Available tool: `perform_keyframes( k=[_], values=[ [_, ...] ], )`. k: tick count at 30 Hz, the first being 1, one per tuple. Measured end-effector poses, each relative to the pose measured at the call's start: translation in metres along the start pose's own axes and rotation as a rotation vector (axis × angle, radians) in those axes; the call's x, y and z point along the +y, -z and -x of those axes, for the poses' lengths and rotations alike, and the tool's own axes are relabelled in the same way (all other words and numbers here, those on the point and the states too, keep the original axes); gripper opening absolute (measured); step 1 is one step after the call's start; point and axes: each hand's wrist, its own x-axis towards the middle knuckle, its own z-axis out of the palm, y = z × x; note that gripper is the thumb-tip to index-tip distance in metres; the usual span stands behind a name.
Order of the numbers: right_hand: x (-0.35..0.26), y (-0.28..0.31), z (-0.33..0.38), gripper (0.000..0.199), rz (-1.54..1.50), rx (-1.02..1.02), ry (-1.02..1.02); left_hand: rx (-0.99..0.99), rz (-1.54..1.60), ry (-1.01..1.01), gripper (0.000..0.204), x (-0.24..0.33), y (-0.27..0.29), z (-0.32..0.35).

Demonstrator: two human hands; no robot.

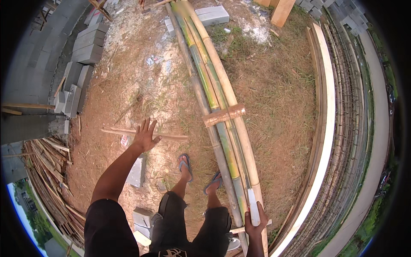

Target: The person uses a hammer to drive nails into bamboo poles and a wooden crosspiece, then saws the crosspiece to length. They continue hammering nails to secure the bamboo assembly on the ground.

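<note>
A row of long bamboo poles (219,90), green, yellow and tan, runs from the top of the view down past my right side. Across them lies a short piece of brown wood (224,115). At their near end my right hand (255,225) is closed around a pale, flat, elongated object (253,205), narrow at its far tip and wider at my fingers; its exact kind I cannot make out. My left hand (146,136) is held out with fingers spread, holding nothing. Beneath it a rough wooden stick (169,137) lies on the ground.
Grey blocks (89,40) are stacked at the left, above a pile of wood strips (51,171). Single blocks (137,171) lie near my legs; another (209,16) sits under the poles' far end. Long planks (326,107) and many thin rods (346,107) line the right.
</note>
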Motion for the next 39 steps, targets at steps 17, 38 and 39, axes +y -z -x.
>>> perform_keyframes(
  k=[17, 38, 39],
  values=[
    [-0.006, 0.012, -0.117, 0.028, 0.359, -0.298, -0.436, 0.105, 1.681, 1.075, 0.034, -0.169, -0.194, 0.357],
    [-0.179, -0.173, -0.406, 0.016, -0.452, -0.873, -1.067, 0.285, 1.889, 0.831, 0.035, -0.277, 0.081, 0.013],
    [-0.288, -0.180, -0.449, 0.017, -0.066, -0.741, -0.854, 0.381, 1.866, 0.840, 0.035, -0.287, 0.124, -0.001]
  ],
)
